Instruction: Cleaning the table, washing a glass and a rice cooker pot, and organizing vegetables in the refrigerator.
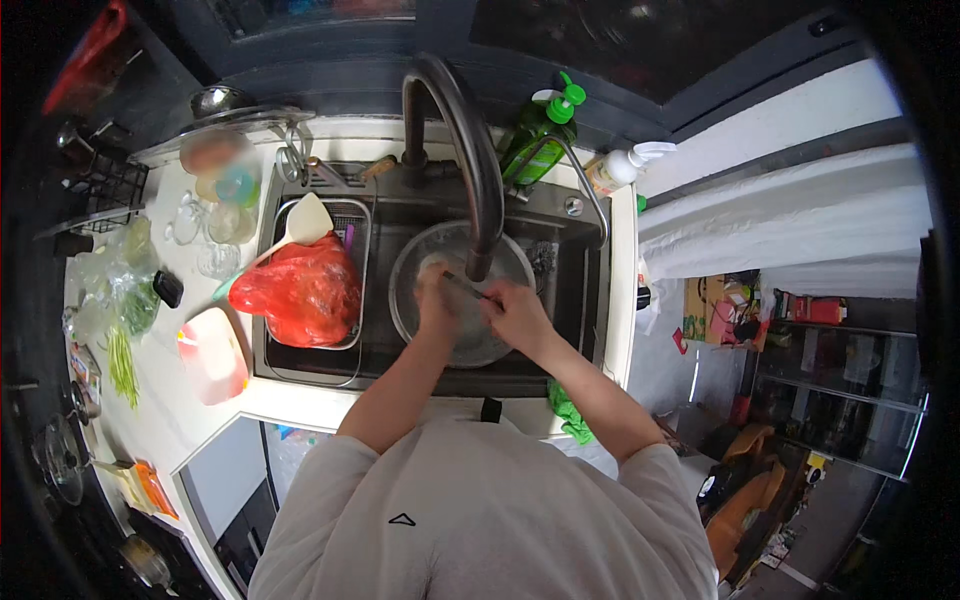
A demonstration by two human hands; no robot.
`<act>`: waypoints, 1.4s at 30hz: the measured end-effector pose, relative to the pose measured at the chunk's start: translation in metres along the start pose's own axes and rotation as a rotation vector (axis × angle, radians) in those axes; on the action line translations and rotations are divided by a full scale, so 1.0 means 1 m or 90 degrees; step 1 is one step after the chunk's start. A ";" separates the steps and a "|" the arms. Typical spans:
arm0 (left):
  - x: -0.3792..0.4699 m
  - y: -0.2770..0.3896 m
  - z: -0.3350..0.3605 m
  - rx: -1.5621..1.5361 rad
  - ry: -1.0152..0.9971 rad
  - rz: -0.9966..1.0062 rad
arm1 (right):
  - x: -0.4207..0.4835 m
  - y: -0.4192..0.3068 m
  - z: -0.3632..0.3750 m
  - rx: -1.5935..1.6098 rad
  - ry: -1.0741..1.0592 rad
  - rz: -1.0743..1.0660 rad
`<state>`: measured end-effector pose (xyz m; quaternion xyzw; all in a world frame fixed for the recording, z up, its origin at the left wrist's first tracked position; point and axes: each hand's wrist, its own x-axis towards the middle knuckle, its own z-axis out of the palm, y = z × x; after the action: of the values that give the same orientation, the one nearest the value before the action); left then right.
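Observation:
Both of my hands are over a large round metal bowl (401,315) in the dark sink (394,206), below the black curved faucet (487,180). My right hand (514,315) is closed on a slim dark utensil (469,287), whose kind I cannot tell; it points toward my left hand. My left hand (436,296) is blurred and curls around something pale inside the bowl, too unclear to name. Left of the bowl, a tied red plastic bag (311,292) lies on a metal wire basket (365,262), with a cream spatula (307,221) resting against it.
A green pump bottle (536,154) and a white spray bottle (619,169) stand behind the sink. Glass cups (217,259), a pink-white container (214,356) and bagged green vegetables (135,300) sit on the left counter. A green cloth (571,412) hangs at the front edge.

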<state>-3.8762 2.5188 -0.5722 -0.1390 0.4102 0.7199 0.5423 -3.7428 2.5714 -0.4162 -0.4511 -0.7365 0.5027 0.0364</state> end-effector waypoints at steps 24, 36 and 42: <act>-0.026 0.040 0.036 -0.133 0.001 -0.040 | -0.028 0.021 -0.012 0.476 -0.239 0.345; -0.027 0.017 0.031 -0.086 -0.037 -0.144 | 0.001 0.008 -0.018 -0.662 0.276 -0.336; -0.037 0.011 0.036 -0.095 0.004 -0.134 | 0.016 0.039 -0.006 -0.609 0.259 -0.360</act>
<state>-3.8637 2.5204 -0.5210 -0.2235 0.3405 0.6868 0.6020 -3.7250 2.5904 -0.4502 -0.2908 -0.9513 -0.0111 0.1019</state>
